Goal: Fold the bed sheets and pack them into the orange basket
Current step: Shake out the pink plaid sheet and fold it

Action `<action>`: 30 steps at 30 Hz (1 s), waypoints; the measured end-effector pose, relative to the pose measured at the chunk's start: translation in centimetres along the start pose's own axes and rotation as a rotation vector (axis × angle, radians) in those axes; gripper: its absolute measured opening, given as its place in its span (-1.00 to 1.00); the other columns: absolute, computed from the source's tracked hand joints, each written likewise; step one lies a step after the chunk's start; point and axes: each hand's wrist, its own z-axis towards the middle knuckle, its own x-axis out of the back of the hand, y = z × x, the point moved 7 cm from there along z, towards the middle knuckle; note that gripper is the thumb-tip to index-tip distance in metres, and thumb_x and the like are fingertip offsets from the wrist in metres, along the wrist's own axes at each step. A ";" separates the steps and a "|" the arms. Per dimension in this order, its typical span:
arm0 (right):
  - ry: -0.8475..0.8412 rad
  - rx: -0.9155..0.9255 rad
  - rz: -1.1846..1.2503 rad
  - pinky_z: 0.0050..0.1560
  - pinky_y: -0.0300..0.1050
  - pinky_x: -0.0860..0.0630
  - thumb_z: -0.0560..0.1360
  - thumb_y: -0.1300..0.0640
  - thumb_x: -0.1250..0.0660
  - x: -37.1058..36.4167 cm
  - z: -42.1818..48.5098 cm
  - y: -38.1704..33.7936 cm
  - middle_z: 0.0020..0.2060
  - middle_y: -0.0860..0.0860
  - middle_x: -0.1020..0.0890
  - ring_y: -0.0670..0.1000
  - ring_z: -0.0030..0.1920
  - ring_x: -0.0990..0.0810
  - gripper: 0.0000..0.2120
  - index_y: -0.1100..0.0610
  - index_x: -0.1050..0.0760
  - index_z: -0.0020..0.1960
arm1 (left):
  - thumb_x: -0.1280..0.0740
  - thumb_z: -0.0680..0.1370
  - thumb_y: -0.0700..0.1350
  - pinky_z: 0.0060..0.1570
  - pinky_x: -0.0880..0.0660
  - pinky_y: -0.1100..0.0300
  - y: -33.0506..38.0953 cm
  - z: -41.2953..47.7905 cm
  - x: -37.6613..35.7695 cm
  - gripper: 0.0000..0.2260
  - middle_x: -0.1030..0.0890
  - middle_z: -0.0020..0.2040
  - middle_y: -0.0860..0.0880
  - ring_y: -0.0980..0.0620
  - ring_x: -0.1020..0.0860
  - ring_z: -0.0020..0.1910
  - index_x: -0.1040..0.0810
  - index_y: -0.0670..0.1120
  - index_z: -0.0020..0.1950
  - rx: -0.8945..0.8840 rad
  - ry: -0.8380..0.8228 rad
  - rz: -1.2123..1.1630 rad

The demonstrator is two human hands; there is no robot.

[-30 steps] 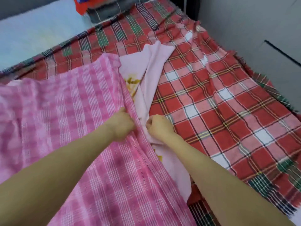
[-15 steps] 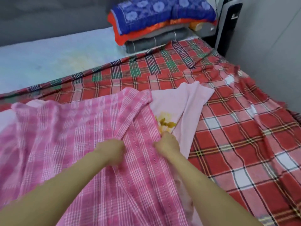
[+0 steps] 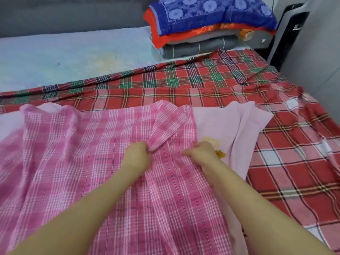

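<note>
On the bed, at frame centre, 2 hands are working a pink checked sheet (image 3: 73, 162). The left hand (image 3: 137, 159) is sitting just at 7 o'clock of centre, fingers curled, pinching a raised fold of that sheet; the fold is running up toward 1 o'clock from the knuckles. The right hand (image 3: 202, 153) is sitting just beside it at 3 o'clock, fingers also curled, gripping the same sheet along its right edge. The 2 hands are near each other but not touching.

The pink checked sheet is lying spread and wrinkled from 9 o'clock across to 6 o'clock, covering the near-left part of the bed. A pale pink sheet (image 3: 230, 129) with a yellow print is lying under it, showing at 2 o'clock of the right hand and also peeking out at the far-left edge. Both are lying on a red plaid sheet (image 3: 285, 153), which is filling the 3 to 5 o'clock area and running in a band across 12 o'clock.

Bare pale blue mattress (image 3: 64, 57) is showing at 10 to 11 o'clock. A stack of folded blankets (image 3: 211, 24), blue flowered on top, then orange-red, then grey, is sitting at 1 o'clock by the headboard end. A black and grey appliance (image 3: 292, 34) is standing at 2 o'clock against the grey wall; cannot tell what it is.
</note>
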 end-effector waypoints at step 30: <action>0.317 -0.207 0.402 -0.63 -0.39 -0.21 0.39 0.43 -0.30 1.4 0.1 -0.6 -0.57 0.07 -0.38 -0.05 -0.68 -0.31 -0.84 0.22 -0.44 -0.28 | -0.28 0.56 -0.08 -0.31 -0.37 0.13 3.2 2.1 2.5 -0.80 -0.54 -0.30 -0.11 -0.11 -0.54 -0.26 -0.48 -0.17 -0.21 -0.225 0.151 -0.025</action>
